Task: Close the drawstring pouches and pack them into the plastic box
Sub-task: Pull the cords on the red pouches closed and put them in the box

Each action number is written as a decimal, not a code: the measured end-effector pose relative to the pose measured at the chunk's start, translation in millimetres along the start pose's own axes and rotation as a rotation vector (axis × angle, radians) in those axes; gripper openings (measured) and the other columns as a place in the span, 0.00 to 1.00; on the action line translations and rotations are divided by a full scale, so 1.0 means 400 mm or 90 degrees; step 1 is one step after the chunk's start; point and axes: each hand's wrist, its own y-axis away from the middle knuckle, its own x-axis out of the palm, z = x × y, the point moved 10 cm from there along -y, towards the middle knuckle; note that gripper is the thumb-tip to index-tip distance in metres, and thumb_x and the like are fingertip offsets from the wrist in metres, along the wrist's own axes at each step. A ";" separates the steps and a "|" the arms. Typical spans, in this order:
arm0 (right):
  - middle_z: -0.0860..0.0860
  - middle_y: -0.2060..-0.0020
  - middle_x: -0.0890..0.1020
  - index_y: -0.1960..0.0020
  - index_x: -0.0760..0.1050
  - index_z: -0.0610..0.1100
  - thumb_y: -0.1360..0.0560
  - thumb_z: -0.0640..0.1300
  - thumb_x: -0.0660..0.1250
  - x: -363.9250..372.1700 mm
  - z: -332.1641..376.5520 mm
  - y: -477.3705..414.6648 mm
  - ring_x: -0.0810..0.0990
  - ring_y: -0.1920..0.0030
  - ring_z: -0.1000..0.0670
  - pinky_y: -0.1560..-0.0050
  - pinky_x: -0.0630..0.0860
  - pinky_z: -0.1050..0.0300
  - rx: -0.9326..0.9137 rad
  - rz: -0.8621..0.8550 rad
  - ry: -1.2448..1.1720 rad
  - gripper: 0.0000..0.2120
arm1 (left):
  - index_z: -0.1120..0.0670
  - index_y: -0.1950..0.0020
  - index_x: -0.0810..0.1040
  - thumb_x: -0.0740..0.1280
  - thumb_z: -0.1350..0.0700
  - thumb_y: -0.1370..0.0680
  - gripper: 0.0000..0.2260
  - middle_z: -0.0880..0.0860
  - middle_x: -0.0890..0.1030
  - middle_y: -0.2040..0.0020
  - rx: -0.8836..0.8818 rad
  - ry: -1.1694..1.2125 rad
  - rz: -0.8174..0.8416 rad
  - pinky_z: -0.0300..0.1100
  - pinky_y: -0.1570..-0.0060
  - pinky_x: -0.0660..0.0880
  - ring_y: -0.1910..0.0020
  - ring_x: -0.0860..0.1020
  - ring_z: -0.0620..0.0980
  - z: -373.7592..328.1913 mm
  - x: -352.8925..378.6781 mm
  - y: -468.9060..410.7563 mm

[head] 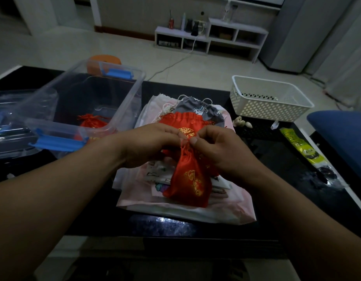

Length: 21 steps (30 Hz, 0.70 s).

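item: red pouch, held over the pouch pile
grip: left hand and right hand both pinch its gathered neck
risk: slick cord may slip and the mouth reopen before it reaches the plastic box

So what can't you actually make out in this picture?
Head view:
- mouth of the red pouch: hidden between left hand and right hand.
- pouches inside the plastic box: blurred behind its near wall, count unclear.
- lid: cut off by left edge.
- pale bits beside the white basket: too small to identify.
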 end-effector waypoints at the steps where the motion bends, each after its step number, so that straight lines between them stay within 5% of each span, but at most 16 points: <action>1: 0.54 0.69 0.79 0.58 0.79 0.47 0.19 0.47 0.70 0.000 0.000 0.000 0.75 0.69 0.56 0.63 0.71 0.55 -0.004 0.006 0.002 0.10 | 0.57 0.52 0.81 0.62 0.59 0.16 0.10 0.51 0.81 0.61 -0.008 0.021 0.011 0.41 0.59 0.76 0.62 0.79 0.45 0.006 0.000 0.000; 5: 0.54 0.68 0.78 0.59 0.78 0.49 0.19 0.45 0.70 -0.001 0.008 0.000 0.74 0.68 0.57 0.63 0.70 0.56 -0.029 0.022 0.000 0.10 | 0.68 0.37 0.77 0.60 0.56 0.14 0.16 0.59 0.82 0.48 -0.016 0.094 0.040 0.46 0.47 0.80 0.48 0.80 0.54 0.032 0.003 -0.006; 12: 0.57 0.69 0.76 0.59 0.77 0.49 0.19 0.43 0.70 -0.005 0.014 -0.002 0.72 0.68 0.60 0.61 0.68 0.59 -0.059 0.026 0.008 0.10 | 0.58 0.50 0.80 0.64 0.55 0.18 0.08 0.54 0.81 0.55 0.004 0.156 0.066 0.40 0.52 0.77 0.56 0.79 0.47 0.046 0.019 -0.025; 17: 0.50 0.64 0.80 0.55 0.79 0.44 0.19 0.43 0.70 -0.009 0.021 -0.006 0.75 0.64 0.55 0.59 0.72 0.55 -0.080 0.022 0.033 0.06 | 0.57 0.51 0.82 0.67 0.54 0.19 0.08 0.55 0.79 0.54 0.009 0.169 0.068 0.45 0.48 0.72 0.54 0.77 0.49 0.050 0.019 -0.027; 21: 0.57 0.67 0.77 0.58 0.77 0.51 0.19 0.43 0.71 -0.010 0.032 -0.002 0.74 0.66 0.60 0.60 0.69 0.61 -0.096 0.016 0.067 0.09 | 0.59 0.50 0.80 0.64 0.55 0.18 0.09 0.53 0.80 0.58 0.012 0.178 0.076 0.40 0.54 0.76 0.59 0.78 0.46 0.045 0.029 -0.025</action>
